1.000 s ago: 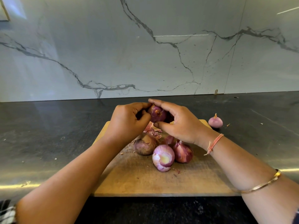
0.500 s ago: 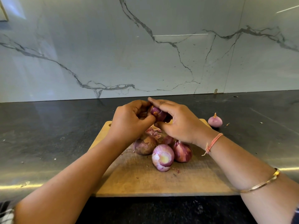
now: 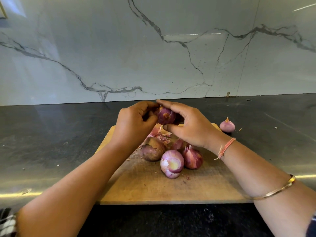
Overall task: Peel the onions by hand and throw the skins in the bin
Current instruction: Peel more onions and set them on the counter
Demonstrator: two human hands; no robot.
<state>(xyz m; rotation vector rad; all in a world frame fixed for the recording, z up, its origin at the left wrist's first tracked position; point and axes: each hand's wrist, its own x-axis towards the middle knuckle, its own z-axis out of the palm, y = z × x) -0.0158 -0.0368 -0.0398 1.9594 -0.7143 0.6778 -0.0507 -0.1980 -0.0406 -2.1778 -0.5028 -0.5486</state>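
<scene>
Observed by remote view, head camera only.

**Location.** The onion point(image 3: 165, 117) in work is held in the air over the 12 o'clock edge of the board point(image 3: 153, 189). Three more onions lie touching near the board's centre: one brown-skinned point(image 3: 151, 151) at 10 o'clock of the group, one partly stripped point(image 3: 171, 165) at 6 o'clock, and one with torn skin point(image 3: 192, 158) at 3 o'clock. Loose skins point(image 3: 159, 133) lie just beyond them. A peeled onion point(image 3: 227, 126) sits on the counter point(image 3: 51, 142), off the board at 2 o'clock. No bin is in view.

**Grip.** The right hand point(image 3: 189, 127) cups the onion, fingers arched over the top and thumb underneath. The left hand point(image 3: 135, 124) is curled tight against its 9 o'clock flank, thumb touching. I cannot tell whether a flap of skin is between those fingertips, as they are hidden.

**Handling, in my judgement.**
- The onion is light, firm and round, so it will turn easily in the palm.
- The dry skin is papery and brittle and likely to come away in scraps.
- The bared flesh is smooth and probably slippery.
- The best hold is across the middle, with the peel started at the root end, which faces me.

**Markings.** No brand, label or legible writing is visible anywhere.
</scene>
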